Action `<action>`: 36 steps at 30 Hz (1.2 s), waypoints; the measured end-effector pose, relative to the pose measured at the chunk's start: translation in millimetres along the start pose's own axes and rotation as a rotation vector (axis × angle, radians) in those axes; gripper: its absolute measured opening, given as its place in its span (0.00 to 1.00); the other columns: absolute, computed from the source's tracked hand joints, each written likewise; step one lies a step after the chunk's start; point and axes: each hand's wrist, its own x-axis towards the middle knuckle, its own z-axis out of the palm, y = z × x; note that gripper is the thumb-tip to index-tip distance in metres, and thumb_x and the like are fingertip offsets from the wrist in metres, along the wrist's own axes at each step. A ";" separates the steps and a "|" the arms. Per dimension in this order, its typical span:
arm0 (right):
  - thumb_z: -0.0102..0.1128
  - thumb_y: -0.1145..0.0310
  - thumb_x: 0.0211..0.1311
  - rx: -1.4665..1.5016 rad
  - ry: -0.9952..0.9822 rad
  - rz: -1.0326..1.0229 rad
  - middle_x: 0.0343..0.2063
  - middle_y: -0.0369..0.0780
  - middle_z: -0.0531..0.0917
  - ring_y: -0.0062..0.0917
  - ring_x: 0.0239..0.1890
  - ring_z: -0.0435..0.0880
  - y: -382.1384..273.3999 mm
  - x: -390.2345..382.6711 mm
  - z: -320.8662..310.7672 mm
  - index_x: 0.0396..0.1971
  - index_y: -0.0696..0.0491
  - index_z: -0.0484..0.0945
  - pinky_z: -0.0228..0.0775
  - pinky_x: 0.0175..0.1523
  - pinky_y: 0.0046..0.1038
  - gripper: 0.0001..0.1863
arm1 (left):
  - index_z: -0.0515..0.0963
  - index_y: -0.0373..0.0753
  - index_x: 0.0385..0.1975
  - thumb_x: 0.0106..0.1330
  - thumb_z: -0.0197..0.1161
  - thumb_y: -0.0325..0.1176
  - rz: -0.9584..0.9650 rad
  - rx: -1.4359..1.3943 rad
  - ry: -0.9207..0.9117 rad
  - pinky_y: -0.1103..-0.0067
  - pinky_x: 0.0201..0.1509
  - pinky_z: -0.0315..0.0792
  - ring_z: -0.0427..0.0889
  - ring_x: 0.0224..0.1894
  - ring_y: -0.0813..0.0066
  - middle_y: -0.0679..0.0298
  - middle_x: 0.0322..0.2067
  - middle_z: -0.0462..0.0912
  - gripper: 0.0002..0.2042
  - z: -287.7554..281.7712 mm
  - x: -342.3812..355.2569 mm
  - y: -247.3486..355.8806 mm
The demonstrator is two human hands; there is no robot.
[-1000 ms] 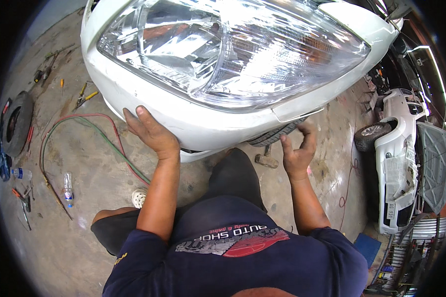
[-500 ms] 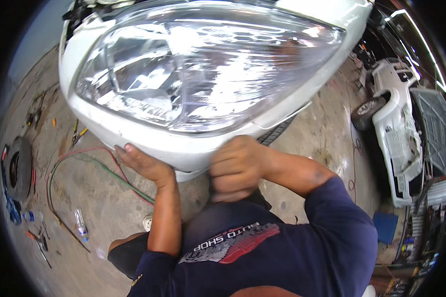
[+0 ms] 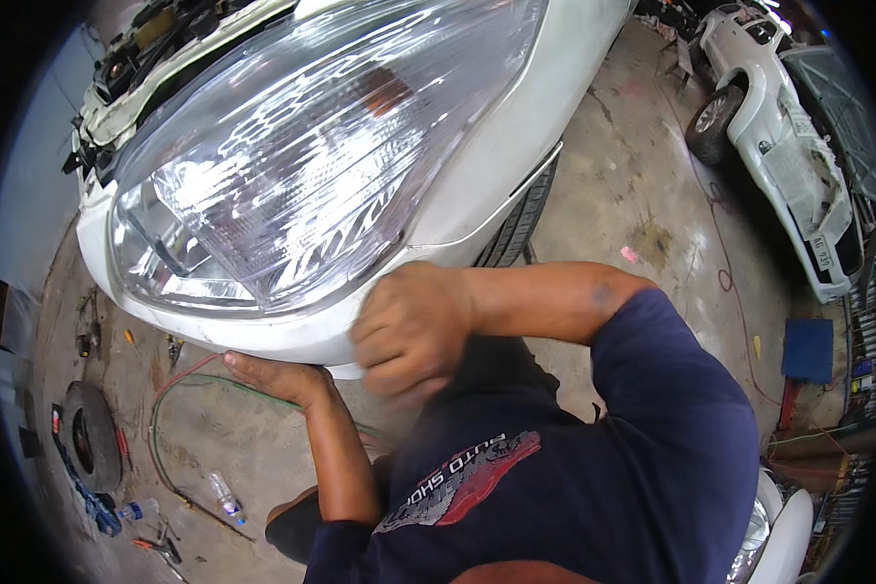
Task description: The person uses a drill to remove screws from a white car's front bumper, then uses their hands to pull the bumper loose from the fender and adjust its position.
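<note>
In front of me a white car bumper (image 3: 307, 334) curves below a large clear headlight (image 3: 282, 185). My left hand (image 3: 280, 378) lies against the bumper's lower edge, its visible digits stretched out and some of the hand hidden beneath the panel. Close to the bumper's corner, below the headlight, is my right hand (image 3: 409, 331), curled into a fist, slightly blurred. Nothing shows in that fist. Whether it touches the panel I cannot tell.
A black tire (image 3: 526, 219) shows behind the bumper. Red and green hoses (image 3: 158, 423), a plastic bottle (image 3: 226, 496), a loose tire (image 3: 92, 436) and hand tools (image 3: 163, 552) lie on the concrete floor at left. Another white vehicle (image 3: 788, 156) stands at right.
The view has turned, so the headlight and bumper now slant more and sit further left. My left hand appears lower along the bumper's underside. My right hand stays fisted at the bumper.
</note>
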 end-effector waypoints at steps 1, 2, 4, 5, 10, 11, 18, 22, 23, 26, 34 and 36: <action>0.73 0.60 0.58 0.001 0.006 -0.004 0.20 0.33 0.71 0.28 0.21 0.78 4.6 3.3 -4.3 0.21 0.47 0.71 0.68 0.23 0.32 0.17 | 0.64 0.28 0.69 0.83 0.42 0.64 0.016 -0.030 -0.037 0.58 0.72 0.72 0.75 0.66 0.53 0.45 0.67 0.69 0.38 -6.1 7.4 -7.2; 0.73 0.59 0.58 0.002 0.011 -0.006 0.21 0.33 0.72 0.29 0.21 0.79 8.3 4.4 -8.7 0.22 0.48 0.72 0.68 0.24 0.32 0.17 | 0.65 0.29 0.66 0.83 0.42 0.65 0.030 -0.058 -0.076 0.58 0.70 0.72 0.76 0.64 0.54 0.46 0.65 0.70 0.38 -8.3 13.1 -14.3; 0.75 0.58 0.55 0.023 0.063 0.032 0.23 0.34 0.74 0.29 0.23 0.79 2.6 3.1 -2.3 0.23 0.49 0.72 0.70 0.25 0.33 0.18 | 0.65 0.29 0.66 0.82 0.40 0.66 -0.040 -0.090 -0.098 0.58 0.70 0.72 0.75 0.64 0.54 0.46 0.65 0.70 0.38 -17.2 15.5 -19.4; 0.75 0.58 0.55 0.020 0.096 0.049 0.23 0.33 0.74 0.29 0.23 0.79 -2.2 1.0 2.2 0.23 0.49 0.72 0.70 0.26 0.33 0.18 | 0.65 0.29 0.66 0.82 0.40 0.66 -0.070 -0.114 -0.103 0.57 0.70 0.72 0.75 0.64 0.54 0.46 0.65 0.70 0.38 -18.5 16.5 -20.0; 0.77 0.63 0.52 -0.183 0.268 0.251 0.24 0.34 0.74 0.31 0.25 0.79 -29.0 -20.1 1.3 0.26 0.49 0.76 0.74 0.29 0.34 0.14 | 0.55 0.33 0.78 0.79 0.32 0.72 -0.048 -0.121 -0.306 0.57 0.79 0.64 0.67 0.75 0.49 0.47 0.77 0.61 0.46 -8.4 8.7 -7.3; 0.77 0.64 0.52 -0.261 0.322 0.331 0.24 0.33 0.74 0.31 0.25 0.79 -39.2 -32.2 3.4 0.27 0.49 0.77 0.75 0.30 0.34 0.13 | 0.53 0.34 0.80 0.79 0.32 0.73 -0.040 -0.089 -0.323 0.58 0.81 0.62 0.64 0.77 0.49 0.48 0.78 0.59 0.47 -2.1 1.1 0.7; 0.85 0.54 0.49 -0.628 0.625 1.168 0.56 0.52 0.74 0.47 0.59 0.73 -70.2 -130.2 10.7 0.64 0.55 0.73 0.70 0.66 0.47 0.44 | 0.52 0.37 0.82 0.79 0.29 0.74 -0.037 0.137 -0.277 0.58 0.84 0.53 0.60 0.80 0.51 0.52 0.81 0.57 0.47 -9.1 2.8 4.0; 0.87 0.44 0.47 -0.718 0.760 1.235 0.60 0.53 0.71 0.47 0.64 0.70 -57.8 -153.0 6.3 0.71 0.59 0.63 0.67 0.70 0.48 0.58 | 0.49 0.39 0.83 0.78 0.35 0.74 -0.067 0.467 -0.242 0.55 0.82 0.53 0.58 0.81 0.52 0.52 0.82 0.55 0.48 -38.3 23.5 16.1; 0.87 0.44 0.47 -0.694 0.864 1.296 0.61 0.53 0.71 0.47 0.66 0.70 -53.6 -158.5 -4.3 0.72 0.60 0.63 0.66 0.72 0.47 0.59 | 0.49 0.40 0.83 0.78 0.36 0.74 0.035 0.531 -0.298 0.55 0.82 0.52 0.57 0.82 0.52 0.51 0.82 0.54 0.47 -46.0 42.0 23.1; 0.87 0.43 0.48 -0.358 1.159 1.410 0.63 0.55 0.74 0.47 0.70 0.70 -40.5 -180.6 -27.7 0.73 0.63 0.61 0.65 0.75 0.44 0.62 | 0.48 0.40 0.84 0.79 0.39 0.72 0.369 0.660 -0.357 0.55 0.83 0.50 0.55 0.83 0.52 0.50 0.82 0.54 0.46 -34.0 73.1 68.6; 0.89 0.42 0.43 0.162 1.264 1.546 0.65 0.57 0.76 0.46 0.71 0.74 -51.3 -179.8 -22.6 0.74 0.64 0.60 0.65 0.76 0.40 0.66 | 0.59 0.32 0.79 0.81 0.42 0.66 0.553 0.437 -0.884 0.59 0.81 0.55 0.63 0.78 0.54 0.48 0.77 0.64 0.42 94.7 109.5 180.1; 0.88 0.45 0.47 0.152 1.268 1.553 0.66 0.55 0.73 0.44 0.72 0.70 -66.8 -174.4 -20.9 0.74 0.65 0.59 0.61 0.78 0.41 0.63 | 0.61 0.32 0.78 0.82 0.42 0.66 0.603 0.456 -0.908 0.60 0.81 0.56 0.66 0.77 0.54 0.49 0.75 0.67 0.42 97.0 112.3 177.4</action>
